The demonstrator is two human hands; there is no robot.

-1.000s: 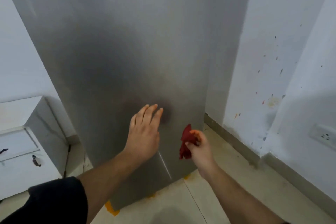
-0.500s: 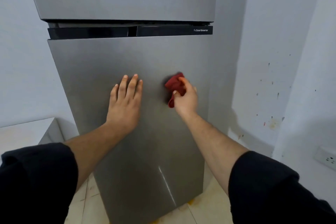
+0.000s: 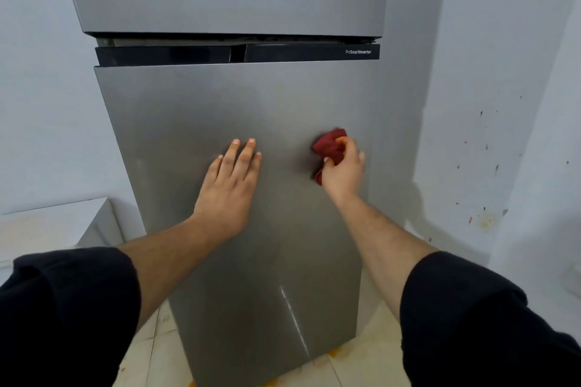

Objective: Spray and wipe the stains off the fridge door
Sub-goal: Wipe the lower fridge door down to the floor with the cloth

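The left forearm (image 3: 169,256) and right forearm (image 3: 382,239) reach forward and up, bare below dark sleeves (image 3: 63,308) pushed to the elbows. The left hand (image 3: 228,188) lies flat, palm against the fridge door (image 3: 220,104), its fingers (image 3: 245,155) straight, close together and pointing up, the wrist bent back a little. The right hand (image 3: 344,171) is at about the same height, further right, back towards the camera. Its fingers curl round a bunched red cloth (image 3: 330,144), and the thumb presses onto it. The two hands are well apart.

A home kitchen corner: steel fridge (image 3: 226,110), tiled floor (image 3: 361,364), speckled white walls (image 3: 490,72).
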